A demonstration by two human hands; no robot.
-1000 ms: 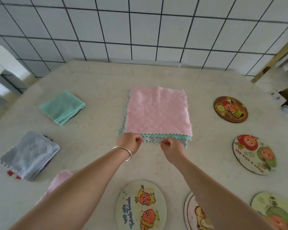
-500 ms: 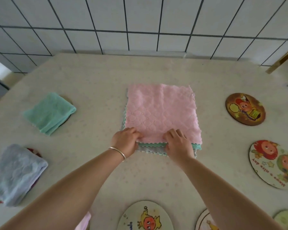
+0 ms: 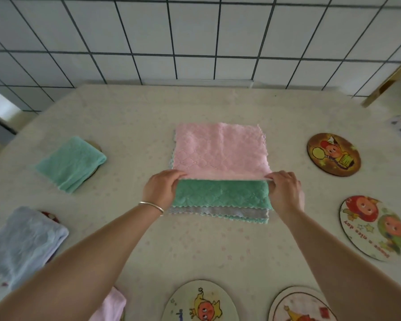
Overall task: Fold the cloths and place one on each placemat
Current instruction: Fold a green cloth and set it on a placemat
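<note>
A stack of flat cloths lies mid-table. On top is a pink cloth (image 3: 220, 151), its near edge lifted and carried toward the wall. My left hand (image 3: 161, 188) pinches that edge at the left corner and my right hand (image 3: 285, 189) pinches the right corner. Beneath it a green cloth (image 3: 221, 194) is uncovered, with a grey cloth (image 3: 218, 211) under that. Folded cloths sit on placemats at the left: a mint one (image 3: 71, 163), a light blue one (image 3: 21, 244) and a pink one (image 3: 109, 306) at the bottom edge.
Round cartoon placemats without cloths lie at the right (image 3: 333, 157), (image 3: 375, 228) and along the near edge (image 3: 202, 302), (image 3: 299, 306). A tiled wall stands behind the table. A wooden chair frame (image 3: 389, 79) is at the far right.
Both hands have spread apart to the pink cloth's near corners and lifted its edge away from me, uncovering the green cloth beneath. The view has shifted slightly.
</note>
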